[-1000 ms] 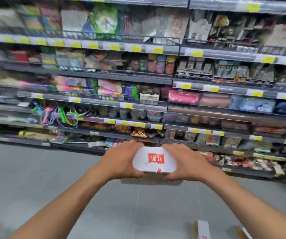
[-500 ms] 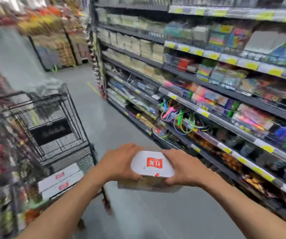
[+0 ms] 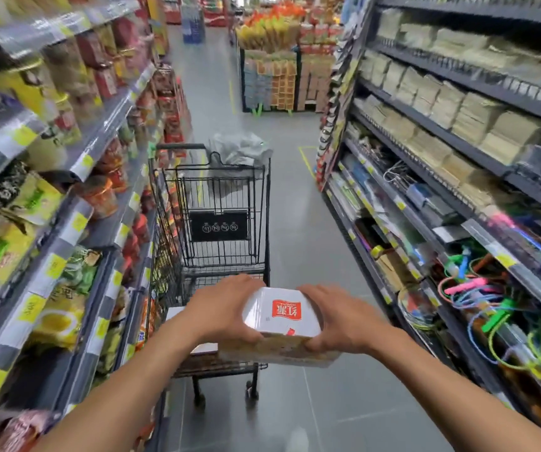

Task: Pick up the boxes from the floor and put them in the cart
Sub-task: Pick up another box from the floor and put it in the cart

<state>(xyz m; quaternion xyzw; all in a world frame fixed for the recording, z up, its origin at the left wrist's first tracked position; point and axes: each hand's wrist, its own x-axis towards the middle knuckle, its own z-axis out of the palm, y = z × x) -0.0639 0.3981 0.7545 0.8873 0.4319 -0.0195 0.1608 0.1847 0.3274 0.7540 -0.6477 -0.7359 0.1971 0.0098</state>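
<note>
A white box (image 3: 282, 316) with a red label sits between both palms, held level in front of me. My left hand (image 3: 223, 308) presses its left side and my right hand (image 3: 340, 316) presses its right side. The black wire shopping cart (image 3: 217, 203) stands straight ahead in the aisle, its near end just beyond and below the box. Another white box (image 3: 203, 348) lies in the cart's bottom, mostly hidden by my left wrist and the held box.
Stocked shelves (image 3: 66, 177) line the aisle close on the left and shelves (image 3: 442, 177) line the right. A grey plastic bag (image 3: 241, 151) sits at the cart's far end. A stacked display (image 3: 278, 70) closes the aisle far ahead. Grey floor (image 3: 298, 236) runs right of the cart.
My view has swung left from the right-hand shelves to face down the aisle. The cart has come from the left edge to the centre, right in front of the held box.
</note>
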